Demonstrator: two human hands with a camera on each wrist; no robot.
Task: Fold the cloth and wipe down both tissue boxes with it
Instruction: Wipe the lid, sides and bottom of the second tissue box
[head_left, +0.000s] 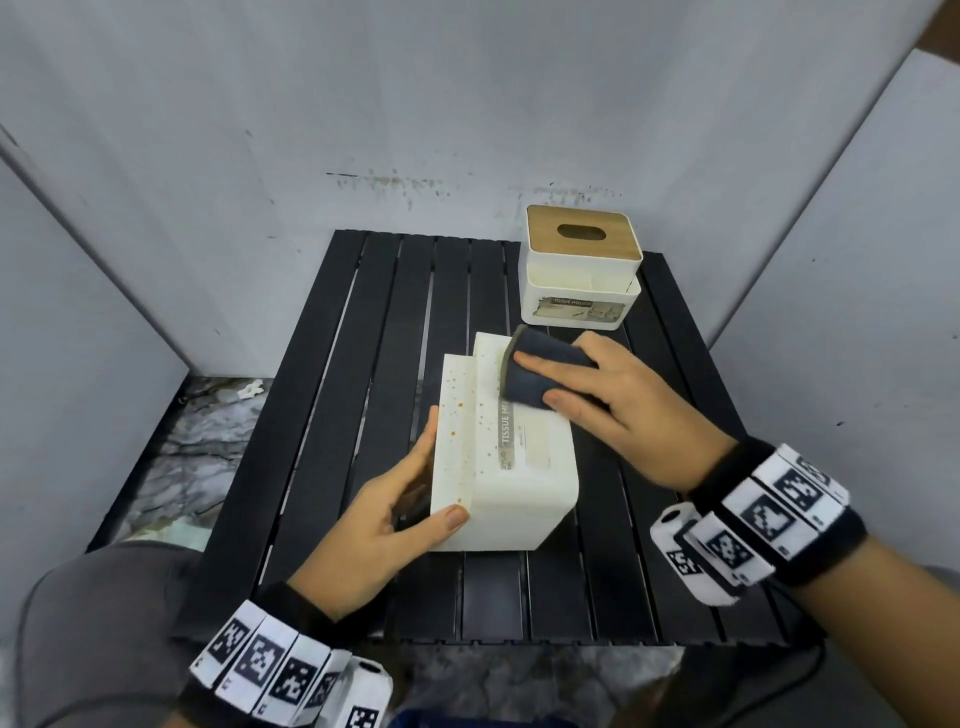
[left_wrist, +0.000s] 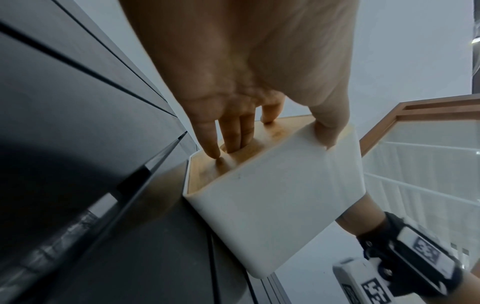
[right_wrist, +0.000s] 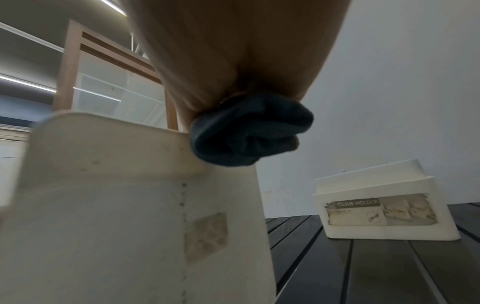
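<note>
A white tissue box (head_left: 514, 467) lies tipped on its side in the middle of the black slatted table (head_left: 332, 415), its labelled face up and speckled with small spots. My left hand (head_left: 384, 519) grips its near left end, thumb on the white wall, fingers on the wooden lid (left_wrist: 205, 174). My right hand (head_left: 613, 400) holds a folded dark blue cloth (head_left: 540, 374) pressed on the box's far upper edge; the cloth (right_wrist: 249, 131) bulges out below my palm. The second tissue box (head_left: 582, 270), white with a wooden lid, stands upright at the back right.
Grey panel walls close in the table on the left, back and right. A marbled floor (head_left: 192, 441) shows left of the table. The table's front strip near me is bare slats.
</note>
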